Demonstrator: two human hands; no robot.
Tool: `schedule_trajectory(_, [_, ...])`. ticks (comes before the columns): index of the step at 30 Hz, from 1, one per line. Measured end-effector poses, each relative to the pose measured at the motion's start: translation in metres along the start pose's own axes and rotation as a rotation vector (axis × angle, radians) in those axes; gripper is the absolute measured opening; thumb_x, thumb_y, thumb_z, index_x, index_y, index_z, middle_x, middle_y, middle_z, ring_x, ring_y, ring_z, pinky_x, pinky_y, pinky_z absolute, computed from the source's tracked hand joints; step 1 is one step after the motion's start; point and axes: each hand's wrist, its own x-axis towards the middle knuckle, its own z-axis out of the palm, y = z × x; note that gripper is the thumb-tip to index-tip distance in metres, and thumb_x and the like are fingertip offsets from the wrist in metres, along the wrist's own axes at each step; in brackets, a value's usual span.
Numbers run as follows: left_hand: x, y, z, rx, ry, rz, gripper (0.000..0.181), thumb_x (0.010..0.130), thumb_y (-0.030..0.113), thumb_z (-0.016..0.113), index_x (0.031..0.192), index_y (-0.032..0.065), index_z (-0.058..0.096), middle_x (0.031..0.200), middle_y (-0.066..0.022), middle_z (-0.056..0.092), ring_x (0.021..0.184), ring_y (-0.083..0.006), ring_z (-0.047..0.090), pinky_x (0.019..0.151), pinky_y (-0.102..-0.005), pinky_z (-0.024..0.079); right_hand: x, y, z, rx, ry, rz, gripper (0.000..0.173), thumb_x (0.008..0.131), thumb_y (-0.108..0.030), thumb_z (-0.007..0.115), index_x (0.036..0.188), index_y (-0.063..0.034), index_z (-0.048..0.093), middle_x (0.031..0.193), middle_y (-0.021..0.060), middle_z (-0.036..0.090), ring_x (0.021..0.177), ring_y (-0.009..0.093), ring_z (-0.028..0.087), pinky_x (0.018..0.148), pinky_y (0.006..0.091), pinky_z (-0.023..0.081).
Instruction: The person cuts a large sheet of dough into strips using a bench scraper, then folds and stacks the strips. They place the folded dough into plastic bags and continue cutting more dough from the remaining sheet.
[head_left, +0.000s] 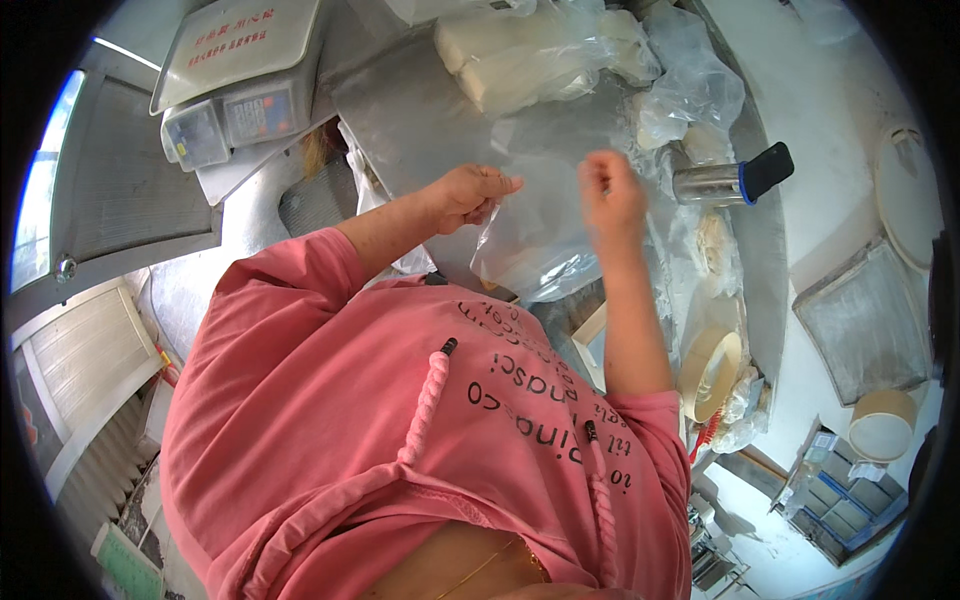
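Note:
My left hand (472, 196) pinches the edge of a clear plastic bag (536, 240) between thumb and fingers. The bag hangs in front of my pink top, over the near edge of a grey metal tabletop (405, 112). To the right of the bag is my right hand (615, 191), raised and blurred, with its fingers curled. Whether it grips any of the film cannot be made out. Beyond both hands, pale block-shaped goods (525, 60) lie wrapped in clear plastic.
A digital scale (262, 112) with a flat pan stands at the far left. Crumpled plastic bags (694, 82) line the right side, near a metal cylinder (709, 185) with a blue rim and a black object at its end. Closer in is a tape roll (712, 375).

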Motion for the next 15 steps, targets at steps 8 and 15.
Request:
schedule_trajectory(8, [-0.001, -0.006, 0.021, -0.089, 0.025, 0.342, 0.016, 0.087, 0.014, 0.061, 0.074, 0.0105, 0.051, 0.070, 0.0014, 0.052, 0.055, -0.0073, 0.040, 0.050, -0.0225, 0.032, -0.039, -0.021, 0.020, 0.215, -0.197, 0.249, 0.023, 0.087, -0.024, 0.058, 0.088, -0.0028, 0.050, 0.071, 0.0117, 0.061, 0.064, 0.027, 0.061, 0.059, 0.0358, 0.047])
schedule_trajectory(15, [-0.006, -0.003, 0.030, -0.142, -0.029, 0.175, 0.010, 0.085, 0.016, 0.062, 0.084, 0.0077, 0.056, 0.068, 0.0019, 0.051, 0.054, -0.0065, 0.040, 0.046, -0.0219, 0.030, -0.054, -0.023, 0.022, 0.381, -0.265, 0.322, 0.024, 0.089, -0.023, 0.058, 0.095, -0.0013, 0.049, 0.072, 0.0057, 0.058, 0.061, 0.011, 0.053, 0.056, 0.0255, 0.044])
